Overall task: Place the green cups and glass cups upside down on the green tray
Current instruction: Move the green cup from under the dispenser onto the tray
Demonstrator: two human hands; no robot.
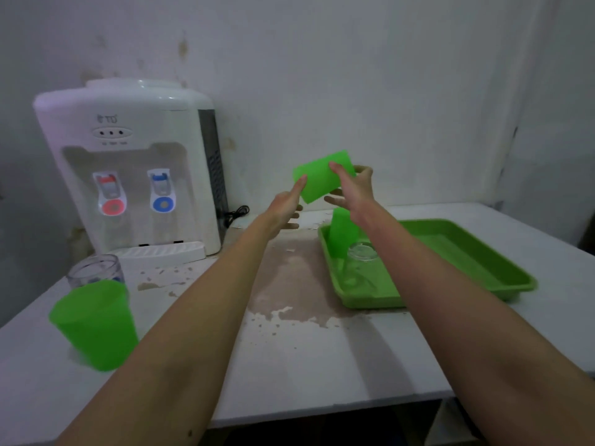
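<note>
A green cup (317,177) is tilted on its side in the air above the table, held between both hands. My right hand (354,191) grips its right end and my left hand (286,207) touches its left side with the fingertips. Below them the green tray (467,265) holds a green cup (343,231) upside down at its far left corner. A glass cup (362,252) stands upside down just in front of that cup. At the table's left front stands another green cup (95,323), upright, with an upright glass cup (95,272) behind it.
A white water dispenser (135,169) with red and blue taps stands at the back left, its black cable (236,214) lying beside it. The white table (306,349) has a worn brown patch in the middle. The wall is close behind.
</note>
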